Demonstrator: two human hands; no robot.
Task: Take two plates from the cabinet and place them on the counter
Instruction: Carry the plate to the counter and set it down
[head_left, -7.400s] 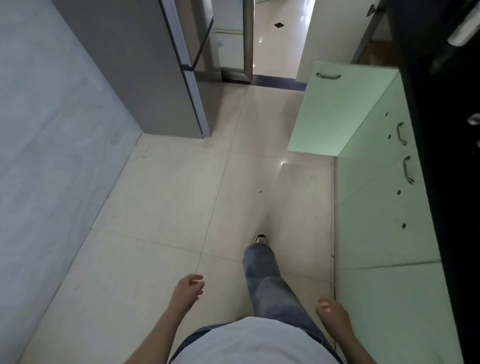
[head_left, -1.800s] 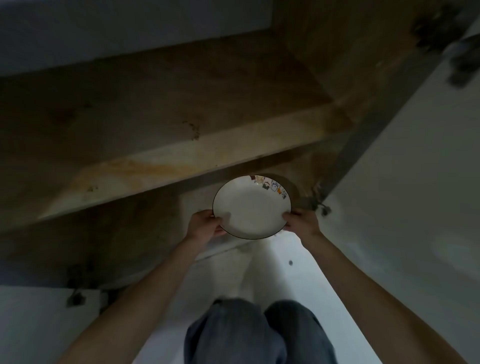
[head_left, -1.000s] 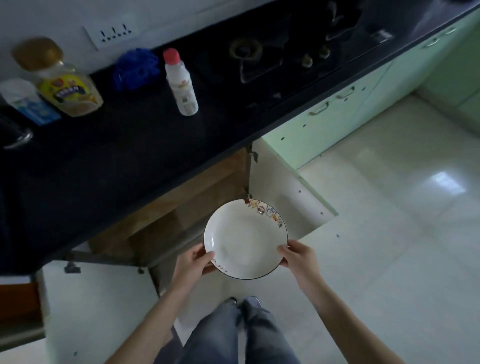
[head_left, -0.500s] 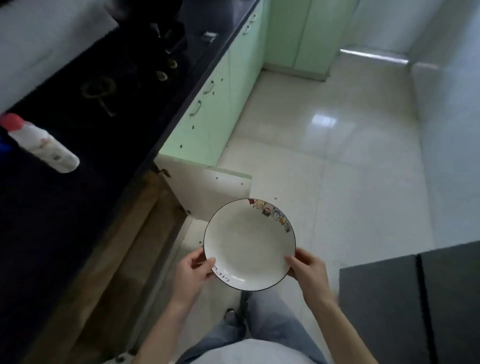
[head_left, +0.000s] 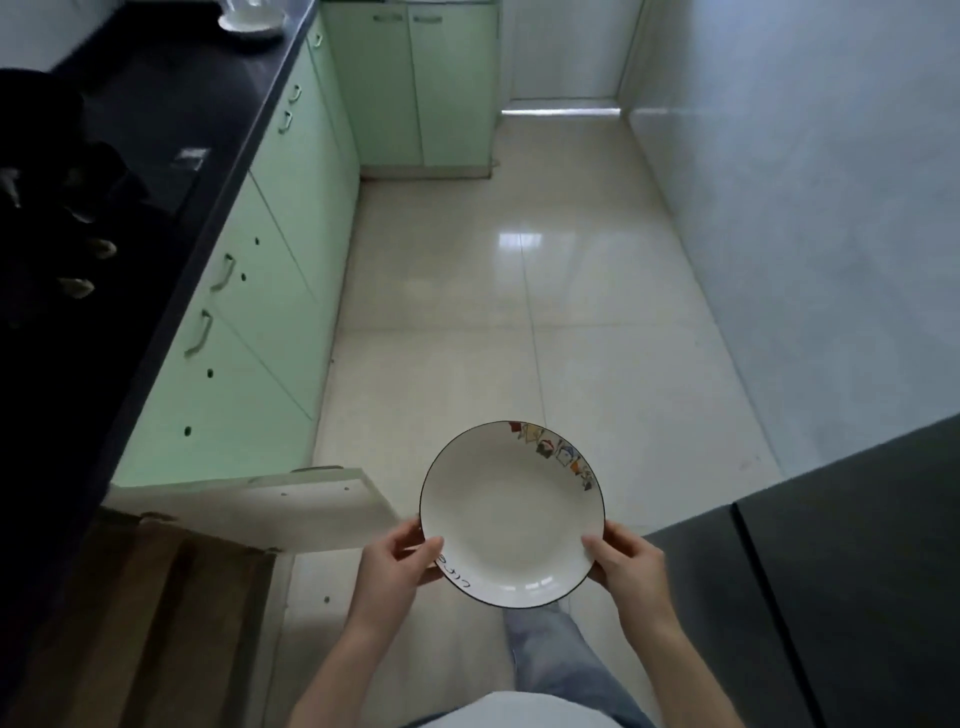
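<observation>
Black counter runs down the left side, pale green doors beneath it, glossy cream floor catching a patch of glare, and a grey-white wall on the right. Now the murky bits: the counter's near stretch is so dark that only two knobs glint. At its far corner a white dish is cut off by the top edge. A dark grey block fills the lower right, and I can't tell what it is. Under the counter's near end a cabinet stands open, wood inside, contents too dim to read. And the plate is up in the air over the floor, well off the counter's edge. The left hand pinches its near-left rim, thumb on top. The right hand grips the near-right rim the same way, fingers hidden underneath. Its white well faces up, with coloured figures along the far-right rim.
</observation>
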